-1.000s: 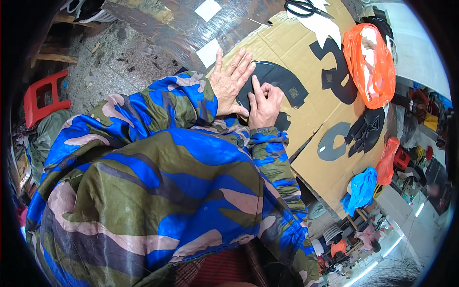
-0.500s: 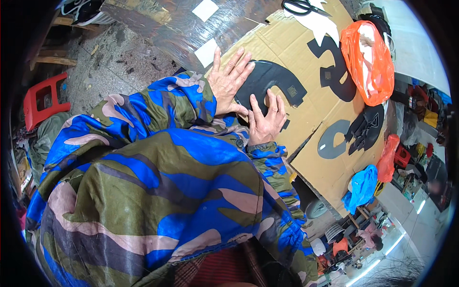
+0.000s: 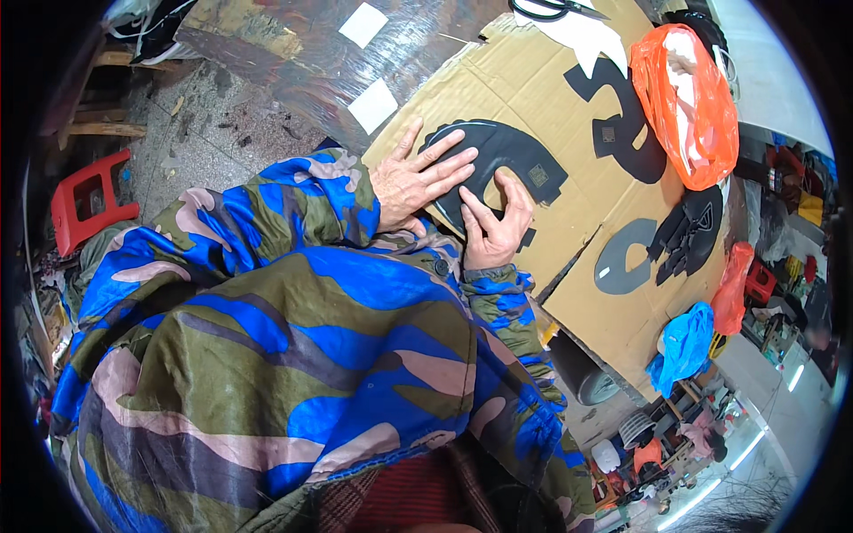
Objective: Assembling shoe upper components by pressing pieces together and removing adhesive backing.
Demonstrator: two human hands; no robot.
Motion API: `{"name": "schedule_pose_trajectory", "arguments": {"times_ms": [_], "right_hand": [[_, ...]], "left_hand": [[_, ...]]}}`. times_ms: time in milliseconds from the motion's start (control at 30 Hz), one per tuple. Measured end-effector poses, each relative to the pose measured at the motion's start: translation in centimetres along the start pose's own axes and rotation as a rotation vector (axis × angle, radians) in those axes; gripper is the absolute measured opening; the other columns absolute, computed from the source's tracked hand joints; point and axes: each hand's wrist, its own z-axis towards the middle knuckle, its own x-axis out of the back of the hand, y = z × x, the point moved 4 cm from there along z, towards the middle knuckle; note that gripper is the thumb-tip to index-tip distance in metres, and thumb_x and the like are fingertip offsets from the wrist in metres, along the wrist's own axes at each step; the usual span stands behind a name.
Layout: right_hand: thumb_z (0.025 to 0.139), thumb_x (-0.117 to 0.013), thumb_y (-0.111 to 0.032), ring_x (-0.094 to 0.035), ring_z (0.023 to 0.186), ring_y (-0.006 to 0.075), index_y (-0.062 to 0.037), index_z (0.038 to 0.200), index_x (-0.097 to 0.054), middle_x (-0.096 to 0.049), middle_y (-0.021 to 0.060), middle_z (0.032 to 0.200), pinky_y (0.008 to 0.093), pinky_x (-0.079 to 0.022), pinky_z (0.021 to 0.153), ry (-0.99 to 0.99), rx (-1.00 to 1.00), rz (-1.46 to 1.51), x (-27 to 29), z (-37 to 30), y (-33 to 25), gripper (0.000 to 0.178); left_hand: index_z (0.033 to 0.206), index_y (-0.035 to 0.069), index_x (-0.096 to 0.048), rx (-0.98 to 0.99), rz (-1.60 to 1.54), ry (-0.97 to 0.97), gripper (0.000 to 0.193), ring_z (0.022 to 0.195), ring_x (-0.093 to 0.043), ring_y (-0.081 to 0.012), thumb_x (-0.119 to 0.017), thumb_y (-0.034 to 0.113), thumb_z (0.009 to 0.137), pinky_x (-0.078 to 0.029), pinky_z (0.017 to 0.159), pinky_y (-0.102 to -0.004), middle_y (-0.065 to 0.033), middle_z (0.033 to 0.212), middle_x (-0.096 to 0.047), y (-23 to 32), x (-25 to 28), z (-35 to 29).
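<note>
A curved black shoe upper [image 3: 511, 144], shaped like a horseshoe with a small square label near one end, lies on a cardboard sheet [image 3: 577, 209]. Across its left side rests my left hand [image 3: 404, 184], open, fingers stretched and slightly spread, tips on the black material. My right hand [image 3: 499, 233] is just to the right, with its fingers apart and slightly bent. Its index fingertip touches the inner edge of the upper, and another finger reaches into the curve's opening. My hands hide the upper's lower left part.
More black uppers [image 3: 644, 151] lie to the right, beside an orange plastic bag [image 3: 684, 102]. Nearer are a grey curved piece [image 3: 613, 271], black pieces [image 3: 689, 233] and a blue bag [image 3: 682, 346]. Scissors [image 3: 555, 9] sit at the far edge. A red stool [image 3: 84, 200] stands left.
My left hand has slid nearer me and turned, so its fingers now point right across the upper. My right index finger has shifted left, and my right fingers are wider apart.
</note>
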Motion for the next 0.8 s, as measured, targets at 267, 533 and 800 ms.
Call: {"name": "schedule_pose_trajectory", "arguments": {"times_ms": [267, 533, 800], "right_hand": [[0.076, -0.078, -0.004, -0.055, 0.117, 0.0329, -0.0098, 0.094, -0.079, -0.058, 0.0167, 0.123, 0.0422, -0.046, 0.101, 0.127, -0.092, 0.111, 0.5, -0.7, 0.4, 0.018], [0.077, -0.079, -0.004, -0.054, 0.121, 0.0353, -0.0072, 0.111, -0.073, -0.052, 0.0175, 0.134, 0.0450, -0.044, 0.105, 0.189, -0.116, 0.166, 1.2, -0.8, 1.2, 0.035], [0.078, -0.076, -0.051, -0.045, 0.131, 0.0402, -0.0087, 0.137, -0.059, -0.052, 0.0191, 0.140, 0.0573, -0.028, 0.112, -0.127, 0.201, -0.151, 0.1, -1.0, -2.7, 0.075]], "left_hand": [[0.158, 0.024, -0.030, -0.059, -0.078, 0.002, 0.119, 0.155, -0.004, -0.0356, -0.088, 0.041, 0.056, -0.005, 0.117, -0.0703, -0.0112, 0.168, -0.012, 0.1, 0.3, -0.4], [0.147, 0.040, -0.046, -0.132, 0.070, 0.158, 0.096, 0.154, -0.015, -0.0359, -0.086, 0.038, 0.060, -0.017, 0.116, -0.0695, -0.0128, 0.165, -0.021, 0.6, -0.2, 0.6], [0.108, 0.010, -0.072, -0.212, 0.070, 0.554, 0.034, 0.115, -0.062, -0.0259, -0.069, 0.017, 0.075, -0.036, 0.108, -0.0602, -0.0108, 0.118, -0.069, -0.6, 1.1, -2.5]]}}
